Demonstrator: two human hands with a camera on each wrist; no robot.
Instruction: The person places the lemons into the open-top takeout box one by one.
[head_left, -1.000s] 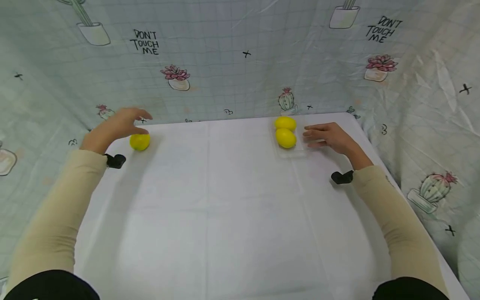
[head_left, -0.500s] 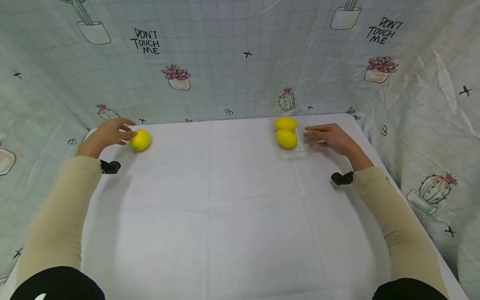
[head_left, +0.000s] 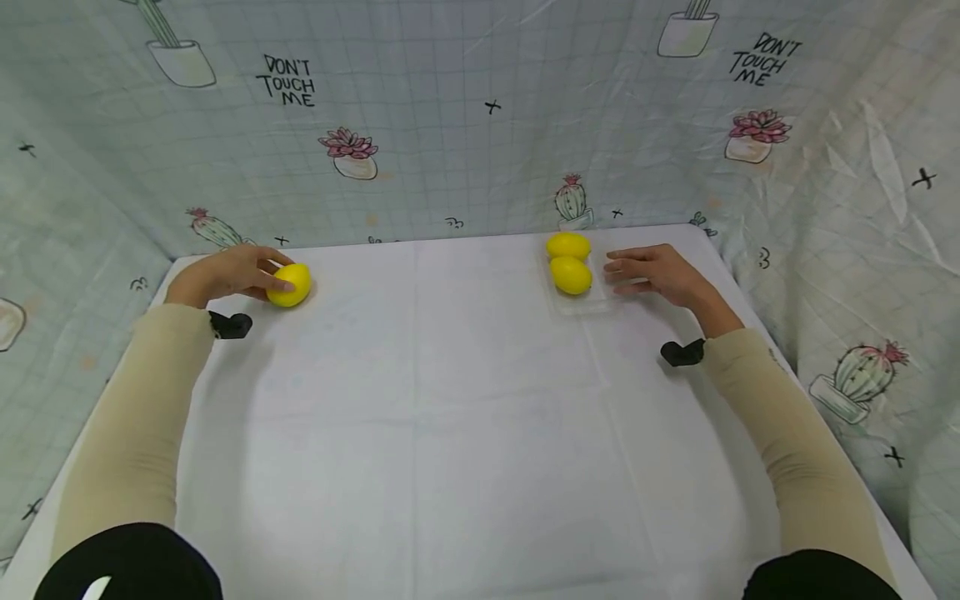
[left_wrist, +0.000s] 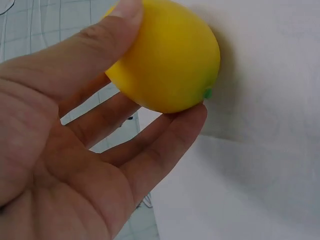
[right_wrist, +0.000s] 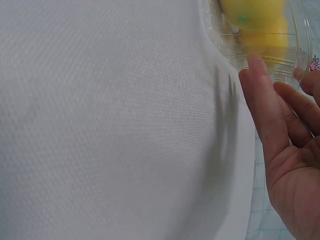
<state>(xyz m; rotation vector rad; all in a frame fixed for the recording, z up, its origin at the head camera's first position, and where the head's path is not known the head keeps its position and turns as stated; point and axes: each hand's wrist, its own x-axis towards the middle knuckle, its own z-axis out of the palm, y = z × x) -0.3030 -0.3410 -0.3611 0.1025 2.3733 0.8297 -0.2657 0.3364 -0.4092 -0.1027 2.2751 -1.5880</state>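
Note:
At the table's far left, my left hand (head_left: pixel 234 273) holds a yellow lemon (head_left: pixel 291 285) between thumb and fingers. The left wrist view shows the thumb across the lemon (left_wrist: pixel 172 55), fingertips under its side, and a small green tip at its end. Toward the far right, two more lemons, a front one (head_left: pixel 571 276) and a back one (head_left: pixel 567 245), lie in a clear plastic container (head_left: pixel 585 307). My right hand (head_left: pixel 660 273) is beside that container, fingers extended with their tips right at its wall; in the right wrist view the hand (right_wrist: pixel 295 150) holds nothing.
A white cloth covers the table (head_left: pixel 450 400). Behind it and along both sides hangs a curtain (head_left: pixel 450 150) printed with cacti and lettering. A black wrist camera mount sits at each cuff, the left one (head_left: pixel 231 325) and the right one (head_left: pixel 683 353).
My left hand has come from above the lemon down to its left side, then taken hold of it; the lemon has shifted slightly right. The right hand has stayed in place.

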